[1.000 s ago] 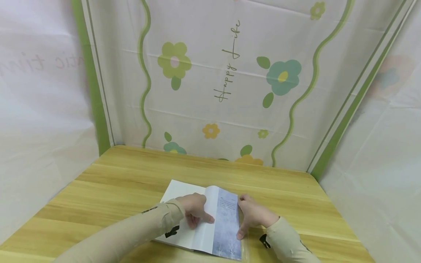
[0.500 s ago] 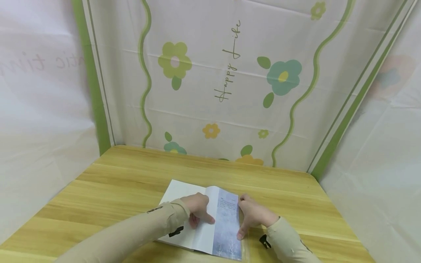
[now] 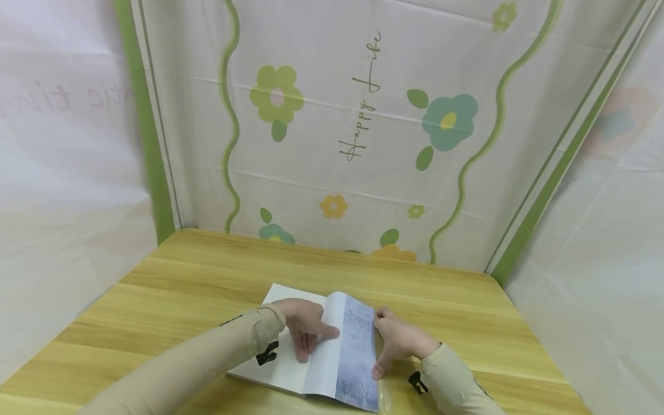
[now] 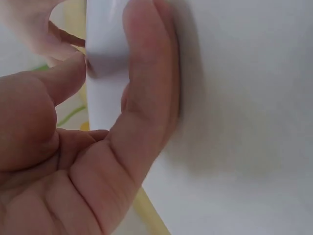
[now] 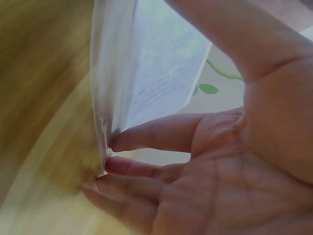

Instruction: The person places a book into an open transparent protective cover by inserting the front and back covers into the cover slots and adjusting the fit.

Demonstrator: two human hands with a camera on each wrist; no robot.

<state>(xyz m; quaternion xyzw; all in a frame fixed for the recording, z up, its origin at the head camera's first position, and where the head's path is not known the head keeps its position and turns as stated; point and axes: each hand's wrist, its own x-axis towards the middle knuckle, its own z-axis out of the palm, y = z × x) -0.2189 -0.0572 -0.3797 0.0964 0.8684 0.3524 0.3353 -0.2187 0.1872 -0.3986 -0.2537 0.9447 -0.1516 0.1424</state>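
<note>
An open book (image 3: 270,374) lies on the table, a white page on its left. Its blue-violet flap (image 3: 357,351), printed with small text and pale trees, lies to the right beside a raised white fold. Clear plastic film (image 5: 105,88) runs along the flap's outer edge. My left hand (image 3: 306,323) rests its fingers on the white page, the thumb reaching out to the fold. My right hand (image 3: 399,340) touches the flap's right edge, thumb and fingers spread apart along it. In the right wrist view, its extended fingertips (image 5: 115,142) meet the film.
The wood-grain table (image 3: 207,271) extends around the book. A white curtain (image 3: 311,155) with flowers and lettering hangs behind it, and more white cloth (image 3: 67,173) hangs on both sides. Both forearms wear beige sleeves (image 3: 207,351).
My left hand has shifted slightly left and its thumb sits farther up the fold. The book's lower left corner shows more. My right hand stays nearly in place at the flap's edge.
</note>
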